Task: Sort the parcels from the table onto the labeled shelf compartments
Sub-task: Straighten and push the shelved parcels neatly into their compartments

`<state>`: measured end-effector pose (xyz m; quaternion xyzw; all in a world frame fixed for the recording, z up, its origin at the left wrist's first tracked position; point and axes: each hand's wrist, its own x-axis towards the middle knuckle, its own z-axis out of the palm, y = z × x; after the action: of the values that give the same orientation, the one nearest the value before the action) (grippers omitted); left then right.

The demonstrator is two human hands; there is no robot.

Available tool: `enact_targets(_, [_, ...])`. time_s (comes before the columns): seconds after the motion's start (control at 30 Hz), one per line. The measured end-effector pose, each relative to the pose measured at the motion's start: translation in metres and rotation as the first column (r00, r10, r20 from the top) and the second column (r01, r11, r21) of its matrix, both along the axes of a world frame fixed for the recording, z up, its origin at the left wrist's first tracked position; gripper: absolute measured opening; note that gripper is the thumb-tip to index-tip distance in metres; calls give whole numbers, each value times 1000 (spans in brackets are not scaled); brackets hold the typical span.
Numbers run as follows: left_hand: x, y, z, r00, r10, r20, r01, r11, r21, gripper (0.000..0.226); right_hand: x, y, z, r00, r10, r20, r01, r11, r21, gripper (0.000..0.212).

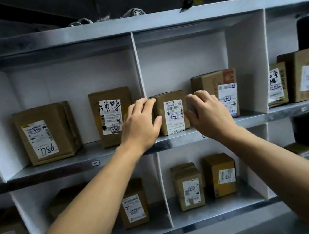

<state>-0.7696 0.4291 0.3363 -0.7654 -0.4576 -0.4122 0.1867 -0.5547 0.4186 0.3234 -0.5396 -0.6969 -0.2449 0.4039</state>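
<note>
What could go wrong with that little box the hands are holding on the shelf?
1. The small parcel stands near the shelf's front edge. If the left hand and right hand loosen their grip clumsily, it might tip off.
2. The right hand is close in front of the taller parcel and could bump it.
3. The white divider is right beside the small parcel, so a nudge might knock it.

matt brown cardboard parcel (171, 112), white paper label (175, 116), dull metal shelf (172, 143)
</note>
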Motion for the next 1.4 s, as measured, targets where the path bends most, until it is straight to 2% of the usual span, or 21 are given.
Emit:
enact_targets(0.17, [39, 26, 7, 998, -49, 31, 48, 998, 28, 53, 28, 33, 10, 999, 50, -21, -51, 998, -48, 46])
enact_targets(0.27, [58, 50, 11, 996, -45, 78, 47, 999, -25, 55, 39, 62, 20, 991, 123, -62, -127, 989, -77, 47])
enact_targets(0.43, [81, 87, 11, 995, 58, 82, -52, 996, -78, 60, 50, 111, 29, 970, 217, -111, -229, 967, -108, 54])
enact_targets(0.6, [89, 119, 8, 974, 206, 94, -196, 975, -108, 60, 48, 152, 30, 928, 334, -163, -358, 920, -157, 50])
enact_targets(0.8, [92, 141, -1, 962, 255, 95, -244, 963, -109, 56, 44, 184, 22, 872, 439, -215, -474, 868, -152, 46])
enact_targets(1.2, [92, 154, -9, 958, 220, 186, -206, 974, -93, 55, 40, 197, 5, 818, 512, -261, -538, 843, -33, 44])
enact_targets(1.4, [92, 152, -7, 954, 232, 189, -214, 971, -111, 56, 39, 195, 5, 825, 506, -252, -532, 846, -45, 47])
